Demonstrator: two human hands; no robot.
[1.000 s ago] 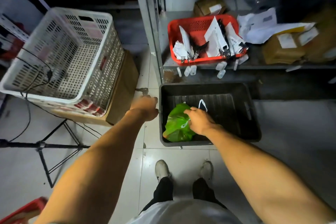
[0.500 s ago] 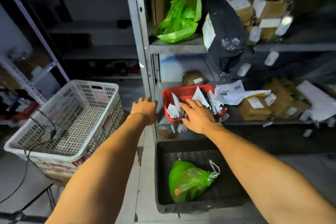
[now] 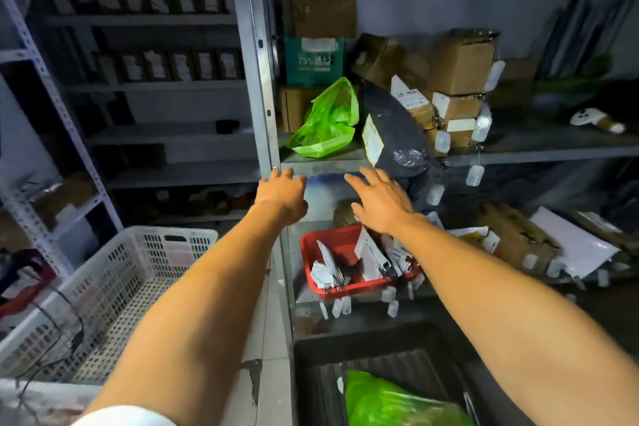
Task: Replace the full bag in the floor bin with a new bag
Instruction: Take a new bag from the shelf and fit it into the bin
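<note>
A black floor bin [image 3: 304, 373] sits at the bottom, holding a tied full green bag [image 3: 390, 401]. A loose, empty green bag [image 3: 328, 121] lies crumpled on the metal shelf [image 3: 321, 161] above. My left hand [image 3: 281, 195] reaches up by the shelf's front edge beside the upright post, fingers curled, holding nothing. My right hand [image 3: 378, 199] is raised below the shelf, fingers spread, empty, a short way below and right of the loose bag.
A grey shelf post [image 3: 257, 73] stands by my left hand. A red basket [image 3: 311, 263] of papers and clips sits on the lower shelf. A black parcel [image 3: 394, 135] and cardboard boxes [image 3: 460, 62] crowd the shelf's right. A white crate [image 3: 114, 287] stands left.
My view has tilted up from the bin to the shelves. Both hands have risen from the bin and red basket level up to the shelf with the loose green bag.
</note>
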